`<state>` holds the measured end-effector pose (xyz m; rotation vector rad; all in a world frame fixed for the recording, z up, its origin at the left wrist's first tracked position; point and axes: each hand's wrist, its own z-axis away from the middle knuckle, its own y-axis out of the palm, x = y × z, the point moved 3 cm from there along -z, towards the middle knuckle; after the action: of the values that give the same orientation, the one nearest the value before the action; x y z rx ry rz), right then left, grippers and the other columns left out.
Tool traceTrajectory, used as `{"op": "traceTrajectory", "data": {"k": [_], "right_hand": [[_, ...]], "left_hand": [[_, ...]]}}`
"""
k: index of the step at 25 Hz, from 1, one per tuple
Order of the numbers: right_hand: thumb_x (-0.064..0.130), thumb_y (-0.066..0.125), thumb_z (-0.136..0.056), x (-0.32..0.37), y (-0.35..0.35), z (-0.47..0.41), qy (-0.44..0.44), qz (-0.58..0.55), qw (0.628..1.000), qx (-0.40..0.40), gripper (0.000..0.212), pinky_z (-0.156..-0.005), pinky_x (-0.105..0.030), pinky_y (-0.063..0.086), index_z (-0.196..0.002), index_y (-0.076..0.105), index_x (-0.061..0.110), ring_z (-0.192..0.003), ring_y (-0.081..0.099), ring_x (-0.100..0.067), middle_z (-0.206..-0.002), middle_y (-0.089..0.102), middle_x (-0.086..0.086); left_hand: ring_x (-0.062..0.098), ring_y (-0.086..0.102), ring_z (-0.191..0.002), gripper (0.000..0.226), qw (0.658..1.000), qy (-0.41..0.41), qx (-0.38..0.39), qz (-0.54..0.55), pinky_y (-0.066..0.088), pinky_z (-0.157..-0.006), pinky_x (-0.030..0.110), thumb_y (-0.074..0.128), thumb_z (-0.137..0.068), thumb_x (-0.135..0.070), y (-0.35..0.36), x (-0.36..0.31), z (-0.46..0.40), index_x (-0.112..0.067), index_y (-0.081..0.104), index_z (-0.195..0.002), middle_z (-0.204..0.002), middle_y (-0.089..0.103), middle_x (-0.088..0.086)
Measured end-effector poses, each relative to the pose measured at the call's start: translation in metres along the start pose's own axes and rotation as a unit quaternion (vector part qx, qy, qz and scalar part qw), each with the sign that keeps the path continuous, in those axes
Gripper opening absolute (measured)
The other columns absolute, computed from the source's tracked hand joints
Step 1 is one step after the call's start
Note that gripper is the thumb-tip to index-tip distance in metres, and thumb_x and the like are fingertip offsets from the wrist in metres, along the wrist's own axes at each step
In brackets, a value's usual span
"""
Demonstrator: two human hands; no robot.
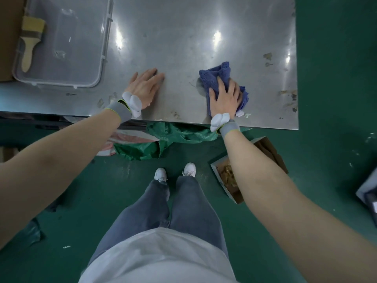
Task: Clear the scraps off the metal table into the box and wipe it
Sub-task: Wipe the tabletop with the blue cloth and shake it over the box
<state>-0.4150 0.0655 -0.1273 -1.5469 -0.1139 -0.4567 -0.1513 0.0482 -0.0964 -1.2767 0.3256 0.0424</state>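
Scraps (288, 97) were smeared as brownish residue on the metal surface (183, 37), mostly along its right side and near the front edge, with a few flecks near the front left. Right hand (225, 98) lay flat, fingers spread, pressing down on a blue cloth (214, 76) bunched on the surface close to the front edge; palm on top of the cloth, not a fist around it. Left hand (145, 86) was open, palm down, fingers extended and resting directly on the bare metal, well left of the cloth and apart from it. Both wrists wore grey bands with white sensor pods.

Box (228, 176), cardboard with open flaps, sat on the green floor (336, 99) below the front right part of the surface, partly hidden by the right forearm; brown material was visible inside it. A clear plastic tray (61, 78) stood at the far left of the surface, with a wooden-handled brush (29, 43) at its left edge; whether the brush lay inside the tray or on its rim could not be told. A crumpled green bag (173, 137) lay on the floor under the front edge, beside a reddish-white bag (122, 139). Person stood in grey jeans and white shoes facing the surface.
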Motion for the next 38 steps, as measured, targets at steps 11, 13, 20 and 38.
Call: {"op": "traceTrajectory", "data": {"k": [11, 13, 20, 38], "right_hand": [[0.048, 0.039, -0.096, 0.133, 0.050, 0.043, -0.095, -0.004, 0.993, 0.075, 0.051, -0.115, -0.043, 0.014, -0.143, 0.038, 0.029, -0.143, 0.021, -0.028, -0.153, 0.029, -0.006], [0.049, 0.039, -0.096, 0.151, 0.055, 0.049, -0.111, -0.004, 0.991, 0.080, 0.051, -0.115, -0.042, 0.014, -0.142, 0.038, 0.028, -0.143, 0.021, -0.027, -0.153, 0.029, -0.006], [0.047, 0.044, -0.094, 0.205, 0.075, 0.085, -0.169, -0.021, 0.980, 0.103, 0.048, -0.112, -0.042, 0.019, -0.138, 0.044, 0.030, -0.140, 0.026, -0.028, -0.149, 0.035, -0.004], [0.031, 0.049, -0.090, 0.095, 0.031, 0.072, -0.139, 0.025, 0.990, -0.011, 0.028, -0.101, -0.043, 0.032, -0.113, 0.056, 0.018, -0.119, 0.046, -0.034, -0.125, 0.052, -0.012]], "left_hand": [[0.033, 0.025, -0.143, 0.066, 0.998, -0.055, -0.017, 0.002, 0.023, -0.117, 0.041, 0.049, -0.094, -0.015, -0.002, 0.102, 0.097, -0.002, 0.016, -0.149, -0.159, 0.015, 0.011], [0.034, 0.024, -0.144, 0.064, 0.997, -0.067, -0.029, -0.001, 0.021, -0.119, 0.040, 0.047, -0.094, -0.015, -0.002, 0.110, 0.101, 0.001, 0.018, -0.148, -0.158, 0.016, 0.015], [0.037, 0.031, -0.139, 0.056, 0.998, -0.046, -0.040, 0.000, 0.024, -0.118, 0.041, 0.042, -0.091, -0.007, -0.001, 0.135, 0.109, 0.006, 0.029, -0.144, -0.154, 0.027, 0.018], [0.030, 0.020, -0.146, 0.055, 0.993, -0.107, -0.046, 0.014, 0.015, -0.121, 0.038, 0.037, -0.094, -0.004, 0.013, 0.039, 0.096, 0.002, 0.022, -0.147, -0.157, 0.021, 0.016]]}}
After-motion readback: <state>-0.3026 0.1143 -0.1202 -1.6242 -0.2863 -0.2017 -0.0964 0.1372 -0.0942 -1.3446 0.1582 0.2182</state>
